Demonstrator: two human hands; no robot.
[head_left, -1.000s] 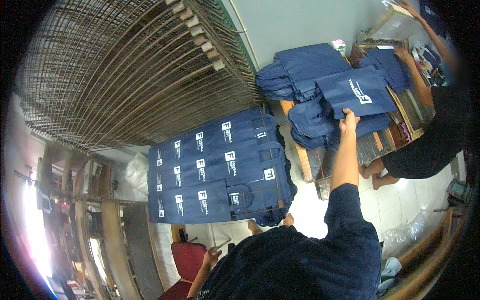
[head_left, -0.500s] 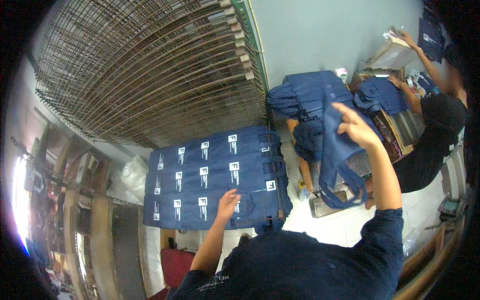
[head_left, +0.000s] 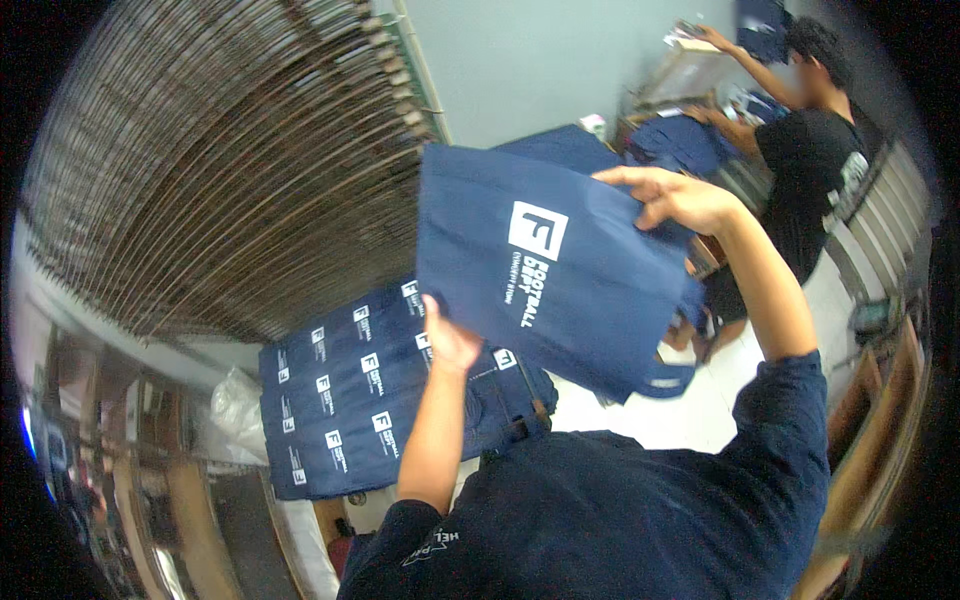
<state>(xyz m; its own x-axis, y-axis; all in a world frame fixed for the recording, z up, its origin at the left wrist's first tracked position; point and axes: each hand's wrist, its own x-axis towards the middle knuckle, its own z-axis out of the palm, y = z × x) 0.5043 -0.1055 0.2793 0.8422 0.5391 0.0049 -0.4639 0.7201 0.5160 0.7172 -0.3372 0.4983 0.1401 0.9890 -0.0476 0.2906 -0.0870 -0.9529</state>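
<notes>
Since the rectangular navy fabric bag [head_left: 500,270] seems floppy, we favour its edges: right hand [head_left: 690,203] pinching one; left hand [head_left: 456,348], grip unclear.

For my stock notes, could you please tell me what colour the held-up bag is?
The bag is dark blue with white print, best seen in the head view.

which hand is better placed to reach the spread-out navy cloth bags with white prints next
Left, likely: the left hand appears nearer the spread-out navy bags, while the right hand grips the raised navy cloth bag farther right.
</notes>
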